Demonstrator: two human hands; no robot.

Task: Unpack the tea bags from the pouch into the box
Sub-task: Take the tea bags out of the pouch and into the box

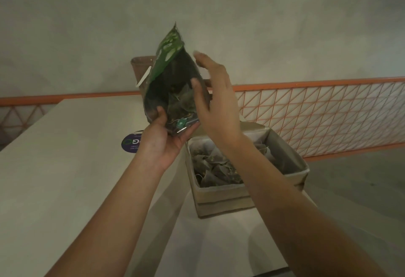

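Head view. Green pouch (173,84) held up over the table (65,178), mouth open toward the camera, tea bags (182,103) visible inside. Left hand (163,138) grips the pouch's lower edge: thumb on the near face, fingers (188,131) curled beneath. Right hand (215,103) at the pouch's right side, fingers (205,62) straight and loosely spread, thumb at the mouth rim; holds nothing. Cardboard box (221,198) stands below, under the right forearm, more tea bags (213,168) heaped inside. Purple round sticker (129,143) behind left wrist.

Dim light, plain grey wall (285,13), orange mesh railing (328,112) — pale tabletop (54,178)
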